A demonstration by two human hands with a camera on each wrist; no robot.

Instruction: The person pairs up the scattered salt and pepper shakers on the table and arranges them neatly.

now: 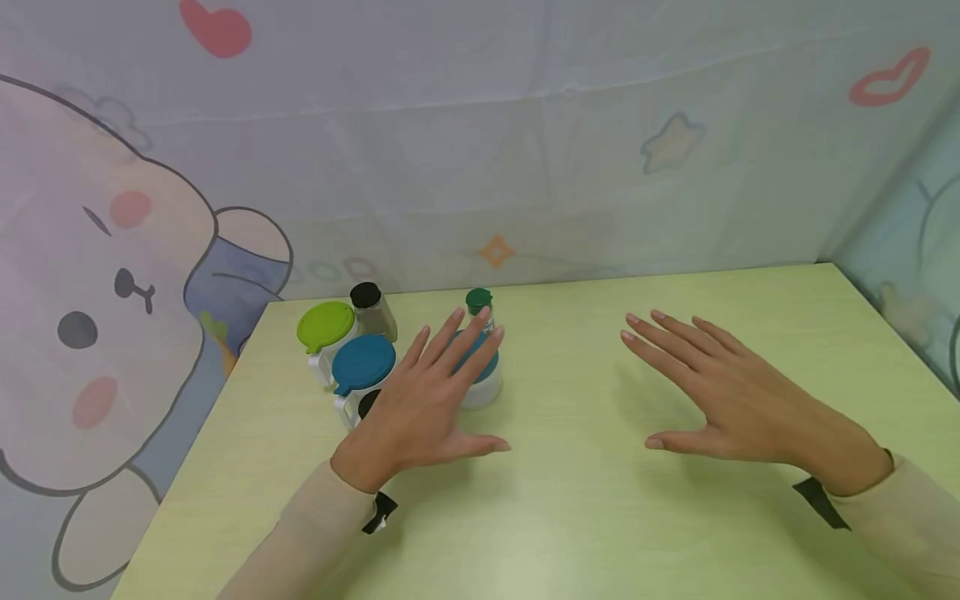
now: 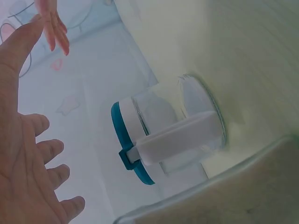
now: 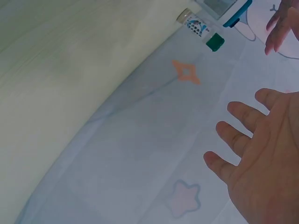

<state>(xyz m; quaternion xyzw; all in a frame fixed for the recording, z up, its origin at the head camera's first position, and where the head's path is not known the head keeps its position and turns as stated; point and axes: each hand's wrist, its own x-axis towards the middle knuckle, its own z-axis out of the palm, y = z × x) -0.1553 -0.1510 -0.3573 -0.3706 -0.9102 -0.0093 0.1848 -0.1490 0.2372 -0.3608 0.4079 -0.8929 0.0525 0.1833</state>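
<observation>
My left hand [image 1: 424, 407] hovers with spread, straight fingers over the group of jars and holds nothing. Partly hidden behind its fingers is a jar with a blue lid [image 1: 487, 385]; in the left wrist view, a clear jar with a white handle [image 2: 180, 137] and blue lid stands near the palm. Just beyond the fingertips is a small bottle with a green cap [image 1: 478, 300], its printed label visible in the right wrist view. Over the right half of the table, my right hand [image 1: 738, 402] is held in the air, fingers extended, touching nothing.
Left of the left hand stand a green-lidded jar [image 1: 326, 327], another blue-lidded jar [image 1: 364, 363] and a black-capped shaker [image 1: 375, 315]. One more black cap [image 1: 367, 403] is mostly covered by the hand. A printed cloth [image 1: 570, 167] hangs behind the pale table [image 1: 570, 517].
</observation>
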